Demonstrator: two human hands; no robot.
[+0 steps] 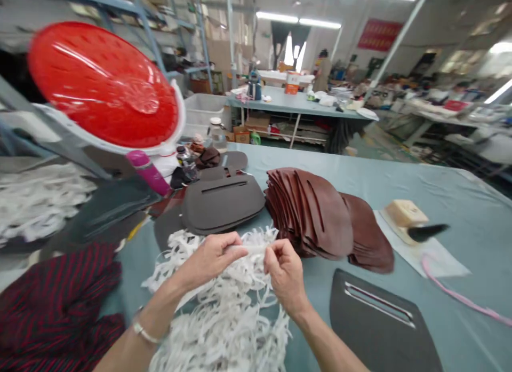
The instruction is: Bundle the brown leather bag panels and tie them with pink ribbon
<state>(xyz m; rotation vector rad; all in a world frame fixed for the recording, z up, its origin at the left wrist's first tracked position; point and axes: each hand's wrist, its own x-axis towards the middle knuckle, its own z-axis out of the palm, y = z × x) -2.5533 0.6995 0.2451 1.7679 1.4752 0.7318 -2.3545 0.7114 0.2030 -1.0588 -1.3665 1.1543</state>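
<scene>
Between my two hands a white strip (255, 249) is stretched, one end in each. My left hand (214, 257) pinches it with thumb and fingers. At the other end my right hand (284, 270) closes on the strip with bent fingers. Beneath both hands spreads a loose heap of white strips (228, 329) on the table. Just beyond my right hand stands a fanned stack of brown leather-like panels (320, 212), with slots in them. Grey panels (224, 201) with a slot lie behind my left hand.
A dark grey slotted panel (380, 318) lies at right. Past it, a pale block (406, 213) and a black-tipped object (428, 232) rest on a white sheet (448, 260), near a pink cord (460, 297). A red round cover (108, 89) stands at left above striped cloth (60, 308).
</scene>
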